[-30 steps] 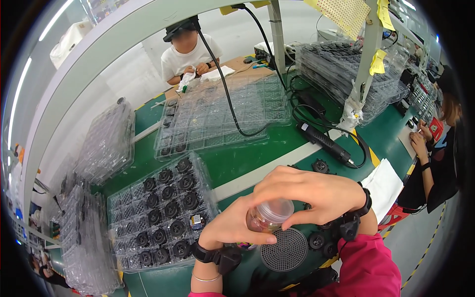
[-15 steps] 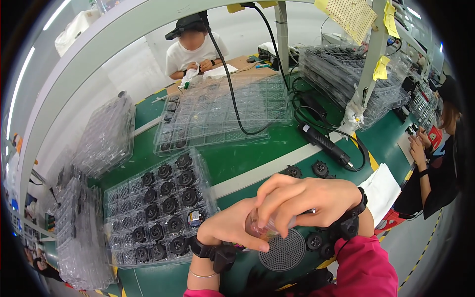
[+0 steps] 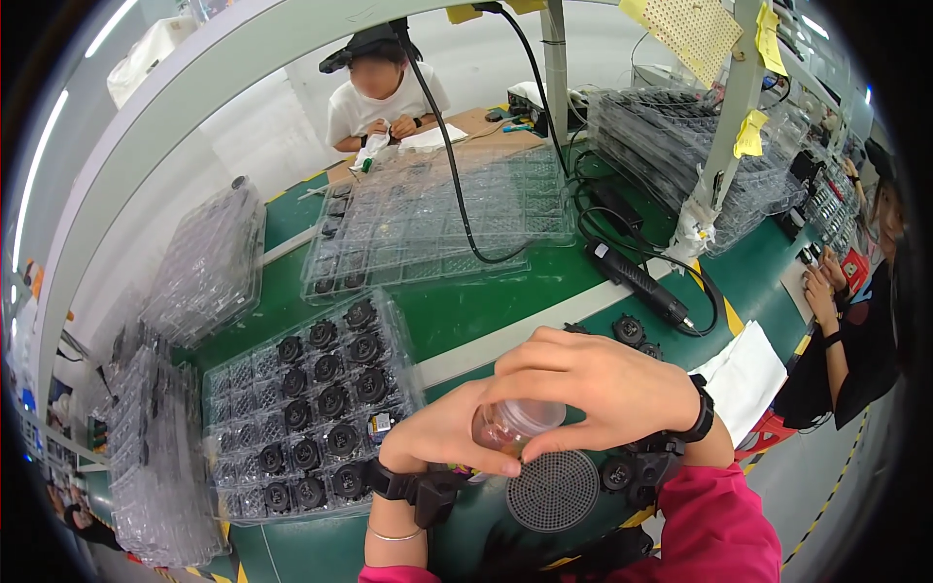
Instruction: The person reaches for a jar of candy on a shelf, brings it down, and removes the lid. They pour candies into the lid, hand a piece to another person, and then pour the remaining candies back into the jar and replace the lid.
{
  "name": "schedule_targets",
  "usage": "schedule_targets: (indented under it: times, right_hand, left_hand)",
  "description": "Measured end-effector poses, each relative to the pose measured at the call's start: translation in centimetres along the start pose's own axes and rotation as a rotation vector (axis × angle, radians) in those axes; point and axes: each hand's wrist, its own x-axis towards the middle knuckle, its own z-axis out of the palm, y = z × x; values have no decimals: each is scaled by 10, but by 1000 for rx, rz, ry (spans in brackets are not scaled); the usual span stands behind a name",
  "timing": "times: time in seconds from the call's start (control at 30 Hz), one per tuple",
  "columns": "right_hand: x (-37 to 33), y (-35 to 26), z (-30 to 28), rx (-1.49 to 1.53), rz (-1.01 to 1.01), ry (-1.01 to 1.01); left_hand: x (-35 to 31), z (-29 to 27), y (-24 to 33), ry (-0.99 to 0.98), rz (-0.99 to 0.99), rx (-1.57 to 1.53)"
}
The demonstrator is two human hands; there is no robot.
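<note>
A small clear jar (image 3: 494, 433) with reddish contents is wrapped in my left hand (image 3: 437, 429). Arching over the jar from the right, my right hand (image 3: 617, 389) has its fingers and thumb closed about the whitish translucent top (image 3: 535, 416). The fingertips on the far side are hidden. Below the jar, a grey round mesh disc (image 3: 554, 493) lies on the green table. Black round toothed parts (image 3: 617, 473) sit beside it, near my right wrist. To the left, a clear compartment tray (image 3: 243, 374) holds several similar black parts and one small labelled item (image 3: 382, 425).
Stacked clear trays (image 3: 160, 457) stand at the left, with more trays (image 3: 437, 209) across the table. A black corded hand tool (image 3: 637, 282) lies behind my right hand, and white cloth or paper (image 3: 743, 374) to its right. Co-workers sit opposite (image 3: 389, 102) and at right (image 3: 855, 321).
My right hand has shifted slightly and turned, its fingers now bent around the jar's top, which shows more clearly. My left hand still holds the jar. The co-worker at right has turned their head.
</note>
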Motion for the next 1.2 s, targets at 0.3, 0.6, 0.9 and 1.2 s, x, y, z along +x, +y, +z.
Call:
schedule_targets:
  times: [0.3,0.6,0.9,1.2]
  right_hand:
    - [-1,17,-10,148,-247,-11]
    - [-1,23,-6,92,13,232]
    - [7,26,5,184,178,262]
    - [20,44,38,662,293,359]
  left_hand:
    - [2,3,2,52,25,-27]
    - [19,3,-5,491,315,373]
    - [33,-2,-16,1037,645,1170]
    - [34,-3,-18,1310,538,1267]
